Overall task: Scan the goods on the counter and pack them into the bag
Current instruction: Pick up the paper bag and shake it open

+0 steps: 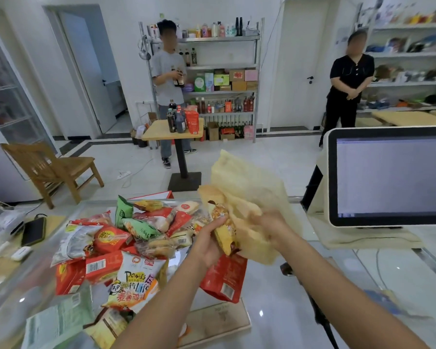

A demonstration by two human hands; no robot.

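The left hand (208, 239) is gripping a yellow snack packet (224, 229), fingers curled round it, and is holding it at the mouth of the bag (247, 182), touching the thin film. The right hand (272, 226) is clutching the bag's bunched edge and holding it up above the glass counter (269, 328). By the look of it, one item is going in while most of the job is waiting: a big pile of goods (126, 238) is lying just left of the hands, and a red pouch (224, 278) is lying beneath them. The bag's inside is hidden, the screen (388, 172) is showing too pale to read, and a dark object (287, 269), possibly the scanner, is lying half covered by the right forearm
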